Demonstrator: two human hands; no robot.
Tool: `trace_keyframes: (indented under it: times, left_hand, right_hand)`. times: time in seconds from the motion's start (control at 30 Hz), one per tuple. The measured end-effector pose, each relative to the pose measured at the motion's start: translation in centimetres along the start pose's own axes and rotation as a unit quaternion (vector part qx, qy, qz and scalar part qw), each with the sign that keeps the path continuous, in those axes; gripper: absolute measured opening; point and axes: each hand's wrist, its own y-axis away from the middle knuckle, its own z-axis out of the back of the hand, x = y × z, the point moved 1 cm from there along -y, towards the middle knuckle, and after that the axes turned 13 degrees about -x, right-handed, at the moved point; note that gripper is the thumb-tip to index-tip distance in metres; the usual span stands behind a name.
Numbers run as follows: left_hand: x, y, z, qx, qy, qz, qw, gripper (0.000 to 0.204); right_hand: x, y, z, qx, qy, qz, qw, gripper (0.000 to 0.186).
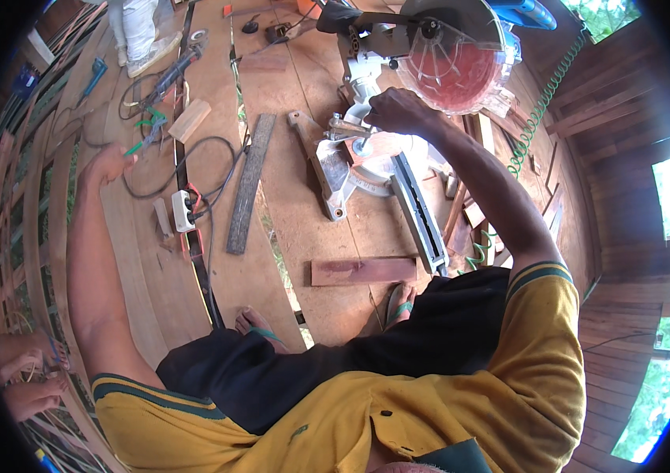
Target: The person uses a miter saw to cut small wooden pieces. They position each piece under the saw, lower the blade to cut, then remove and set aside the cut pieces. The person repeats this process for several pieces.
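My left hand (pixel 108 163) reaches out to the left with its fingers curled. Its fingertips meet the end of a slim green-handled tool (pixel 155 131), whose exact kind I cannot make out. My right hand (pixel 396 109) is closed at the near side of a miter saw (pixel 455 67). What it grips, if anything, is hidden beneath the fingers. Just left of that hand is a metal clamp lever (pixel 344 126). Below stand the saw's silver base and fence (pixel 333 177). A dusty clear guard covers the raised blade.
A reddish board (pixel 363 272) lies before my feet, a dark narrow board (pixel 251 185) farther left. Beside a floor gap sit a white power strip (pixel 183 211), looping black cord and an angle grinder (pixel 175 72). A green coiled hose (pixel 549 98) hangs right. Another person's legs (pixel 139 35) stand far left.
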Motion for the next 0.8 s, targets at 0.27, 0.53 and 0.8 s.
trace_keyframes:
  times: [0.27, 0.53, 0.8]
  left_hand:
    - [-1.6, 0.9, -0.8, 0.003, -0.026, -0.062, 0.998, 0.035]
    - [-4.2, -5.2, -5.6, 0.002, -0.061, -0.194, 0.979, 0.039]
    - [-3.6, -7.5, -11.0, 0.013, -0.014, -0.214, 0.977, 0.033]
  right_hand:
    - [0.2, -1.7, -0.7, 0.134, -0.046, -0.108, 0.984, 0.044]
    - [-3.2, -2.9, -4.0, 0.201, -0.102, -0.256, 0.940, 0.071]
    - [-3.7, -1.3, -2.3, 0.264, 0.022, -0.067, 0.962, 0.061]
